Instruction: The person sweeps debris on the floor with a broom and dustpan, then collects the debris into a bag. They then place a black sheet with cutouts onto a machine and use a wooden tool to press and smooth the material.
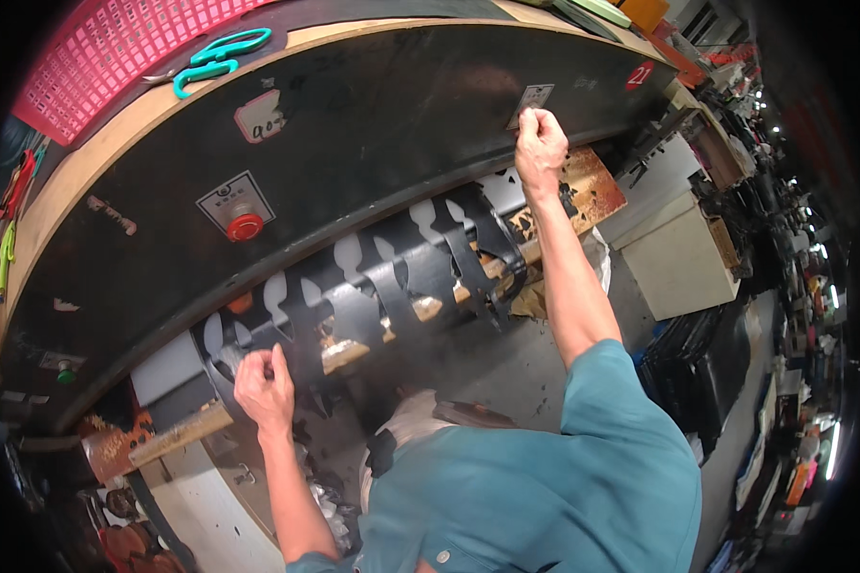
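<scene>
A black sheet (pixel 306 310) with several rounded, spoon-like cut-outs lies beneath the front of a dark machine panel (pixel 373 124). Its near part hangs toward me in strips, and pale surface shows through the holes. Beside the sheet's left end is my left hand (pixel 263 392), fingers curled and slightly blurred; what they hold, if anything, I cannot make out. My right hand (pixel 542 158) is raised to a small label plate (pixel 537 94) on the panel's right part. Its fingers are closed at the plate's lower edge and hide whatever they grip there.
A red push button (pixel 245 225) and a green one (pixel 65 372) protrude from the panel. On its top ledge are teal-handled scissors (pixel 222 55) and a pink basket (pixel 129 48). Scrap-strewn wooden boards (pixel 597 186) flank the sheet, with a pale cabinet (pixel 678 253) farther right.
</scene>
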The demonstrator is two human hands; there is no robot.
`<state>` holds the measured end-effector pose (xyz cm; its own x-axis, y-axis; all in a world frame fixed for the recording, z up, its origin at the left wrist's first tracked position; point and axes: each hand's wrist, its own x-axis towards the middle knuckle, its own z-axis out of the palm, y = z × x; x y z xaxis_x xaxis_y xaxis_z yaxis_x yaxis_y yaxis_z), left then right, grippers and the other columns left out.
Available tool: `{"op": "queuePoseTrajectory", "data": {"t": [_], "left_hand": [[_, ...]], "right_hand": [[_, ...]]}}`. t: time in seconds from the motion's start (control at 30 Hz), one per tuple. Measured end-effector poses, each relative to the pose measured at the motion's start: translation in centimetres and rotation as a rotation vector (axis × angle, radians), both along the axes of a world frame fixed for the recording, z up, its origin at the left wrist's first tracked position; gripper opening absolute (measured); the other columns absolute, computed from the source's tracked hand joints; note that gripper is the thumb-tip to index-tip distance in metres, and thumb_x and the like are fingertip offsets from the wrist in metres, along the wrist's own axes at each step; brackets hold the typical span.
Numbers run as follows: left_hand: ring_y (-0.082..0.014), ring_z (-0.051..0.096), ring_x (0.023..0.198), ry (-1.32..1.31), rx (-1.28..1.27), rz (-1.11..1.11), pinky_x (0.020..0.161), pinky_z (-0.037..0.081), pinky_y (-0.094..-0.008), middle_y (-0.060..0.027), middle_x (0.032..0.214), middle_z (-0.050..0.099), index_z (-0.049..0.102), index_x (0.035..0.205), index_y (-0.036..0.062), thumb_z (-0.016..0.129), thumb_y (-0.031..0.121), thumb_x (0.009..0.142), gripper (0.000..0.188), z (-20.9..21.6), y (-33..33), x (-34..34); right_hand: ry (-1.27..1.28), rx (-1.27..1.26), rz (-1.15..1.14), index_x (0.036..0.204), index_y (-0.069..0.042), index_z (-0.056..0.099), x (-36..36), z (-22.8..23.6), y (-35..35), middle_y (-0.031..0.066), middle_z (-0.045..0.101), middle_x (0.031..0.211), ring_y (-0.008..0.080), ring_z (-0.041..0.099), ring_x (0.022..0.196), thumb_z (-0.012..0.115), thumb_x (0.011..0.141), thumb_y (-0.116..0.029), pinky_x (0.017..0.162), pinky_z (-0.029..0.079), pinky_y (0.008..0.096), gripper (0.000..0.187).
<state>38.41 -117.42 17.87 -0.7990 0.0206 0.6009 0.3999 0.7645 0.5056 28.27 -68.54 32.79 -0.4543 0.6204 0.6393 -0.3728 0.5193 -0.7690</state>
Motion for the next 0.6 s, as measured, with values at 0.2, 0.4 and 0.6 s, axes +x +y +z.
{"op": "queuePoseTrajectory", "data": {"t": [0.2,0.4,0.6], "left_hand": [[-0.0283,0.063,0.068,0.037,0.036,-0.025,0.065,0.051,-0.0406,-0.009,0.074,0.064,0.067,0.083,0.0058,0.081,0.013,0.09,0.017,1.5,0.8,-0.2],[-0.0305,0.059,0.103,-0.053,-0.047,-0.019,0.091,0.044,-0.0447,-0.0087,0.107,0.064,0.069,0.104,0.0099,0.082,0.018,0.088,0.022,1.1,3.1,2.2],[-0.0334,0.058,0.097,0.011,-0.126,0.13,0.088,0.045,-0.0459,-0.0116,0.101,0.061,0.061,0.097,0.0046,0.08,0.018,0.09,0.024,0.8,3.7,1.5]], "right_hand": [[-0.365,-0.119,0.228,0.082,-0.002,0.064,8.0,-8.8,-6.7,-0.0032,0.057,0.069,0.003,0.049,0.066,0.068,0.105,-0.022,0.058,0.043,0.026,0.031],[-0.401,0.701,0.236,0.071,-0.006,0.061,8.1,-12.3,-11.0,0.0099,0.061,0.067,0.0309,0.063,0.061,0.081,0.09,-0.02,0.057,0.049,0.0411,0.031],[-0.618,0.648,0.274,0.074,-0.004,0.064,8.0,-11.3,-11.4,0.0136,0.068,0.076,0.0366,0.069,0.073,0.077,0.092,-0.025,0.065,0.053,0.0461,0.03]]}}
